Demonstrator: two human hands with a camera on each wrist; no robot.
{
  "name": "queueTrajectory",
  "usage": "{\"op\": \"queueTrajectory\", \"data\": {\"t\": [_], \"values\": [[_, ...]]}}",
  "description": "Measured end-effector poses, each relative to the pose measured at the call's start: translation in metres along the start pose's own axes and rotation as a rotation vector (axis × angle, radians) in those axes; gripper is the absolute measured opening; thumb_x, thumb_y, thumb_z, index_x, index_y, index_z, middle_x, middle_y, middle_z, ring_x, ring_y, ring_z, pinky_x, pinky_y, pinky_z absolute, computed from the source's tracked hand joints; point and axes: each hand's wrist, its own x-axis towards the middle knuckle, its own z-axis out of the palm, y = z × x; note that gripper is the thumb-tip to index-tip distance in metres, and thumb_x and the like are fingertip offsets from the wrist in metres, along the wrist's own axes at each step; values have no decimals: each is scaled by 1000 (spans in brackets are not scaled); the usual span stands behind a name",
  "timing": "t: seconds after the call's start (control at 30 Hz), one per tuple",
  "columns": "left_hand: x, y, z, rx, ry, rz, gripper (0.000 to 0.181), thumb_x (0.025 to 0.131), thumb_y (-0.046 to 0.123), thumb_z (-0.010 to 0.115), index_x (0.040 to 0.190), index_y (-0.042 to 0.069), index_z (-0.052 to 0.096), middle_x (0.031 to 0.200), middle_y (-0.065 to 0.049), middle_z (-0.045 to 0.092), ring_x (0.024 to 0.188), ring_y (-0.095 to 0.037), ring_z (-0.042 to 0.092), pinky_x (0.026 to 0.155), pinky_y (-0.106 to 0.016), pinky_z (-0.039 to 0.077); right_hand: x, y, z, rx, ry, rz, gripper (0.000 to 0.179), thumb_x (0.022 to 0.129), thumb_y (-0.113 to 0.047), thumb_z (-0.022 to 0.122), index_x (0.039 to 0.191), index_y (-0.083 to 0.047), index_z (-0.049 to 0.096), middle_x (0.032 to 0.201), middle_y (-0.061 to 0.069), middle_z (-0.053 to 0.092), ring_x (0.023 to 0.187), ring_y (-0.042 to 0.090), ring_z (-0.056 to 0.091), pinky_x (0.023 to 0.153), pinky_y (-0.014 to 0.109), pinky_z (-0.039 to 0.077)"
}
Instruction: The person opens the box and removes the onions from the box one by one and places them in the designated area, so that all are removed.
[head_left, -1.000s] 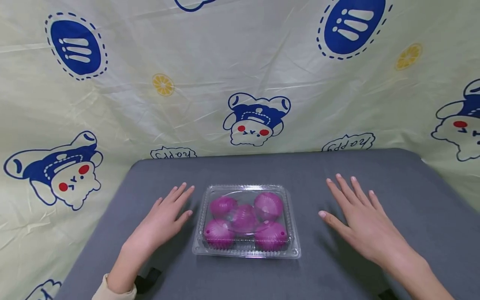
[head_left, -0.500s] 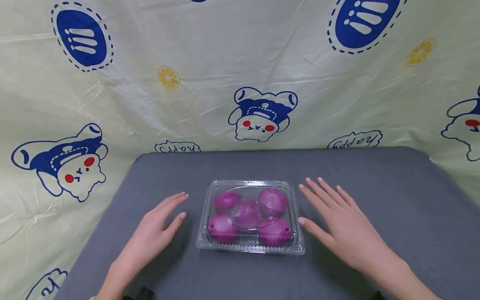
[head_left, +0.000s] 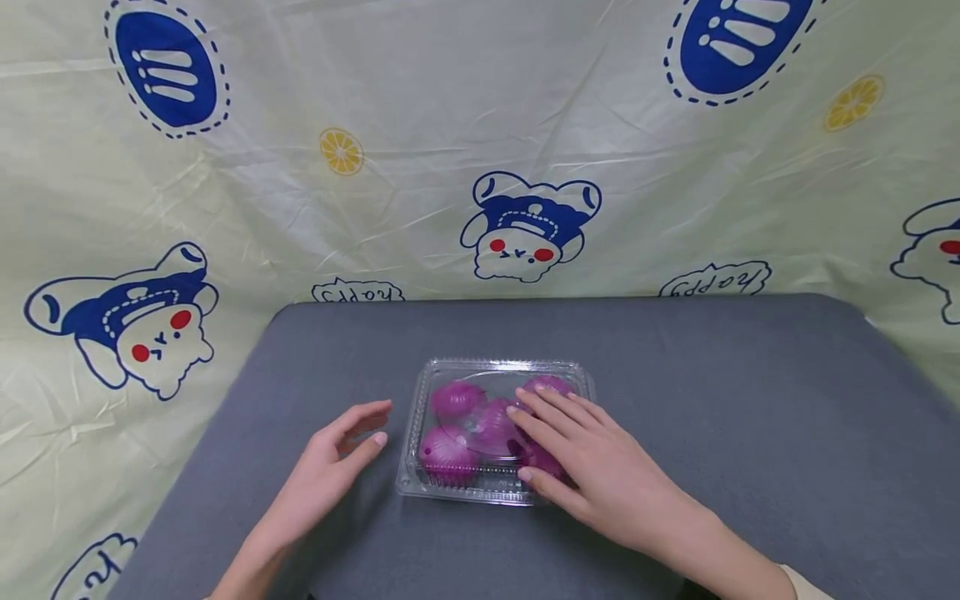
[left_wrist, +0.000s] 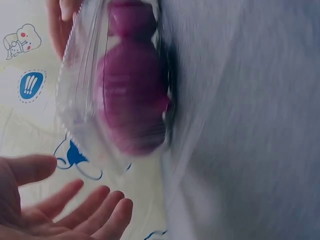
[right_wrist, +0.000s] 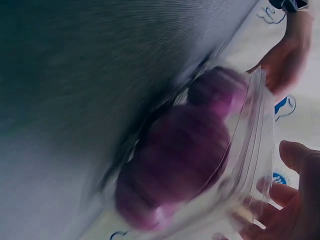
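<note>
At left, the person's left hand (head_left: 330, 454), its fingers loosely extended and the thumb apart, stands just beside the left edge of a clear plastic container (head_left: 480, 493). The container, lid on, sits mid-desk (head_left: 720, 400) with five purple onions (head_left: 450, 454) inside. Over its right part lies the right hand (head_left: 596, 462), fingers extended and thumb apart; whether it touches the lid cannot be told.

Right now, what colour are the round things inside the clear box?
The round things are purplish magenta; this shows best in the head view.
</note>
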Motion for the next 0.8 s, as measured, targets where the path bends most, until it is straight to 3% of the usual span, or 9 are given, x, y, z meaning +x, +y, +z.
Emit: {"op": "queueTrajectory", "data": {"t": [0.1, 0.3, 0.57, 0.8], "values": [[2, -4, 5, -173, -27, -74, 40, 99, 16, 60, 138, 8, 54, 138, -11, 55, 126, -25, 52, 98, -31, 46, 9, -8, 6, 17, -3, -77, 63, 96, -51, 58, 151, -24, 43, 159, -6, 29, 146, 18, 23, 114, 50, 25], [6, -11, 9, -438, -117, -207, 50, 99, 8, 55, 145, -3, 40, 137, -20, 51, 118, -27, 57, 96, -40, 49, 31, -22, 18, 61, -16, -214, 60, 97, -45, 59, 150, -21, 43, 158, -3, 32, 146, 17, 22, 114, 48, 25], [7, -16, 7, -654, -277, -286, 59, 96, 0, 53, 149, -7, 29, 124, -14, 54, 105, -22, 59, 91, -39, 50, 53, -34, 26, 87, -62, -292, 61, 95, -41, 64, 150, -22, 44, 159, -2, 31, 146, 17, 22, 114, 50, 25], [7, -20, 5, -774, -381, -295, 69, 93, -7, 54, 152, -6, 18, 119, -10, 57, 98, -17, 60, 89, -38, 50, 72, -42, 31, 121, -117, -361, 63, 92, -37, 70, 149, -25, 45, 158, -5, 31, 147, 17, 19, 113, 53, 25]]}}
